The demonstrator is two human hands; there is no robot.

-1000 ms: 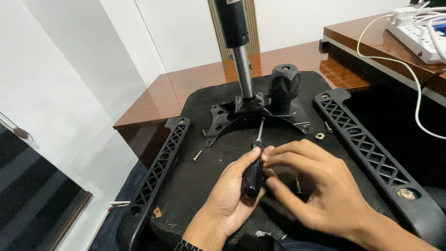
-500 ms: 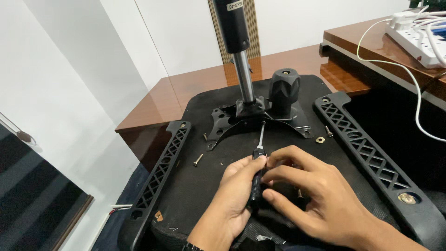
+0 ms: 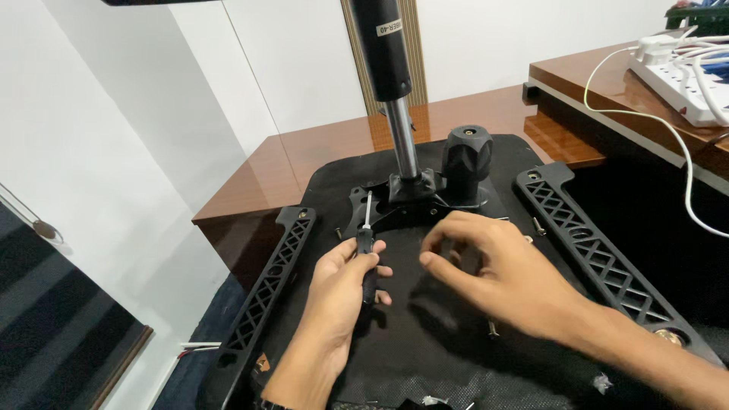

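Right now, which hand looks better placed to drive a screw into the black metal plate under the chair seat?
Probably the left hand: it grips the black-handled screwdriver, tip pointing at the black metal plate. The right hand hovers empty.

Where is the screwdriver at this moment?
In the head view, the screwdriver is left of centre, held in the left hand, its shaft pointing up toward the black mounting plate.

The left hand covers most of the screwdriver handle. The gas cylinder is cut off by the top edge. The right forearm leaves the frame at the lower right corner. Screw head types are too small to tell.
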